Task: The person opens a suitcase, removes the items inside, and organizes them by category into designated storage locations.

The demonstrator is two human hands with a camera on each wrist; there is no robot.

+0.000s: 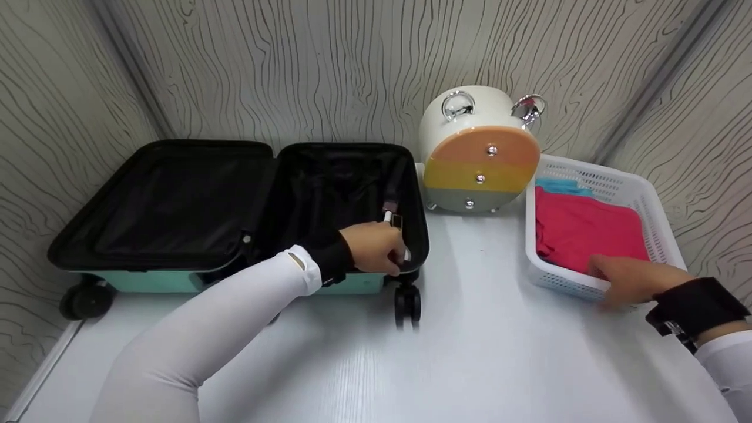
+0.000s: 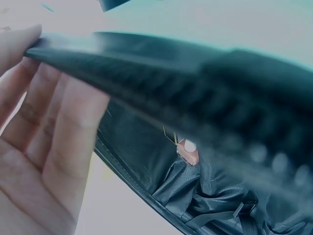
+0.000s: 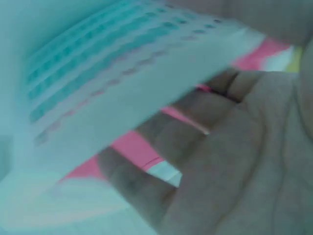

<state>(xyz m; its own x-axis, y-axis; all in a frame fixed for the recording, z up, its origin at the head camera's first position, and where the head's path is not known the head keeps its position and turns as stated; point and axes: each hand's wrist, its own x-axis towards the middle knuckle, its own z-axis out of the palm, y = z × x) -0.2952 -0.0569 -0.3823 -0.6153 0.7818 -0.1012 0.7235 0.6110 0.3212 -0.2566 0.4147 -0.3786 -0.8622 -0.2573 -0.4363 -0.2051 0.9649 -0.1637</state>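
An open turquoise suitcase with black lining lies on the left. My left hand grips the near right rim of its right half; the left wrist view shows the thumb outside and the fingers inside. Beyond that hand, within the suitcase, is a small pinkish item with a white part, beside a gold-edged piece. On the right, my right hand holds the near rim of a white perforated basket, fingers over the inner side. Folded red cloth and blue cloth lie in the basket.
Between suitcase and basket, a white round cabinet with orange, yellow and grey drawers stands at the back, chrome rings on top. Wood-grain-patterned walls enclose the white table. A suitcase wheel sticks out below the left hand.
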